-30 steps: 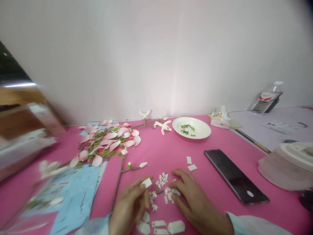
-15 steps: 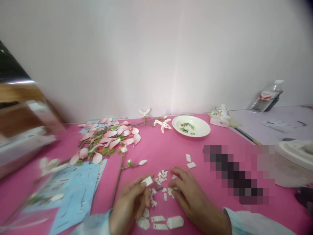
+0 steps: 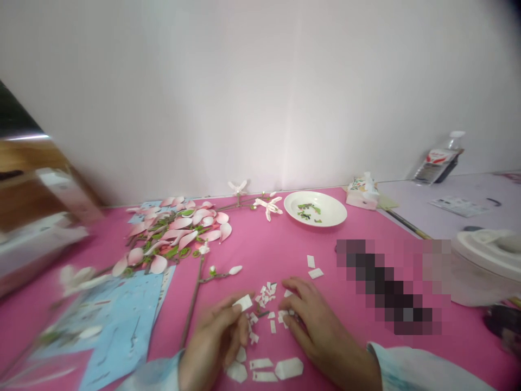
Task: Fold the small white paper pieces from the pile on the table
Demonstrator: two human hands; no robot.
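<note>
Between thumb and forefinger, my left hand [image 3: 215, 331] pinches a small flat white piece [image 3: 243, 303]. My right hand [image 3: 319, 326] lies low over the pink tabletop with fingers bent and apart, its fingertips at a few small white pieces [image 3: 283, 315]; part of these is hidden under the fingers. A loose heap of tiny white pieces [image 3: 266, 293] sits between the hands. Closer to me lie larger flat white pieces, among them a pointed one [image 3: 290, 368] and a rounded one [image 3: 236, 372]. Two white plates [image 3: 315, 273] lie beyond my right hand.
Pink magnolia petals [image 3: 183, 222] on branches spread at the left, near blue instruction sheets [image 3: 122, 320]. A branch with white buds [image 3: 195, 304] runs beside my left hand. Farther back stand a white dish [image 3: 337, 217] with green bits, a tissue pack [image 3: 362, 195] and a bottle [image 3: 437, 163].
The whole view has shifted slightly, so things appear a little farther left. My left hand keeps its white piece, and my right hand stays at the small pieces.
</note>
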